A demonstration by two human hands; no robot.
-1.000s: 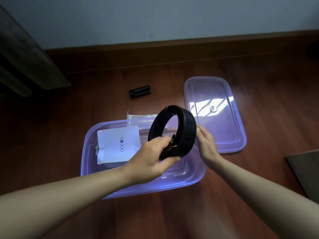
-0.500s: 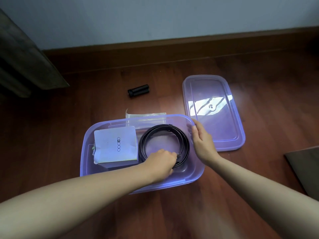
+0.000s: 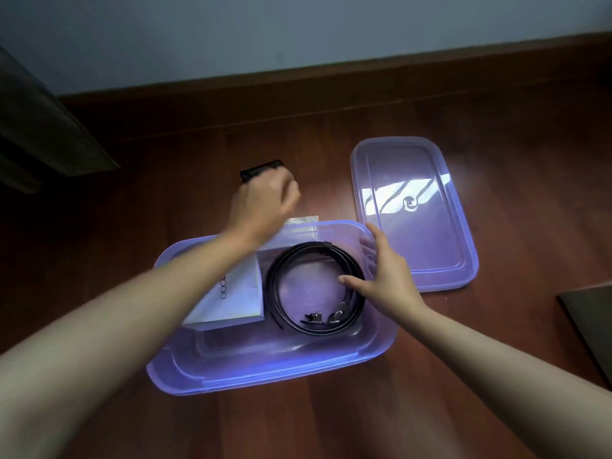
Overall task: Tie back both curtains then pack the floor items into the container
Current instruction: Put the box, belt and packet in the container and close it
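Container [image 3: 265, 376]: purple translucent tub, lid off, sitting centre on the wood floor [image 3: 513, 342].

Inside:
- right half: black belt [image 3: 272, 293], coiled flat, metal buckle [image 3: 314, 318] at the near side
- left half: white box [image 3: 238, 293] with a column of printed rings, tilted
- clear plastic packet [image 3: 303, 223] at the far rim; can't tell whether it's in the tub or behind it

Lid [image 3: 430, 246] lies flat on the floor just right of the tub, its near-left corner next to the tub's far-right corner.

Left hand [image 3: 265, 200]: stretched past the far rim, fingers curled down over a black cylinder [image 3: 261, 168] on the floor. It's blurred, so I can't tell if it actually has hold of it. The hand covers most of the cylinder and only the far end shows. The forearm crosses over the white box and hides part of it.

Right hand [image 3: 390, 279]: on the tub's right rim, fingers spread and loose at the far-right corner, thumb [image 3: 351, 281] straight, pointing inward and touching the belt coil. No closed grip on anything.

Around:
- dark furniture panel [image 3: 43, 127] far left
- dark board [image 3: 592, 323] at the right edge
- brown baseboard [image 3: 331, 81] under a pale wall
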